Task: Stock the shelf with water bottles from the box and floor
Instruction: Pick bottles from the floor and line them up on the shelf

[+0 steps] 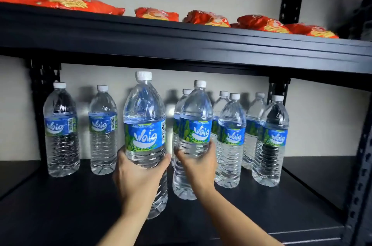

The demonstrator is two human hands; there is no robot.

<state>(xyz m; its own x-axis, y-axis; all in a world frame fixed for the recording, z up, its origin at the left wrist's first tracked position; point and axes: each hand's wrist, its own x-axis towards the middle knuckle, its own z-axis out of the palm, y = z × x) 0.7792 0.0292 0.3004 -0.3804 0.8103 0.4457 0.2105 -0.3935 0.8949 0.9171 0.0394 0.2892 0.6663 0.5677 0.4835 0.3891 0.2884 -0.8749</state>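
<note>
Dark shelf [60,205] under the snack packets [157,14] holds a row of bottles [231,139] at its back. Our left hand [141,173] grips the left bottle [145,116] and our right hand [198,163] the right bottle [194,116], both over the shelf's front. Shoved in carelessly, either could, we judge, topple that row.

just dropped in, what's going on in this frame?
A person is stocking a black metal shelf. The left hand grips one clear plastic blue-labelled water bottle; the right hand grips a second bottle. Both are upright at the shelf's front; whether they have touched down is unclear. More bottles stand behind: two at left, a cluster at right. Red snack packets lie on the upper shelf.
</note>
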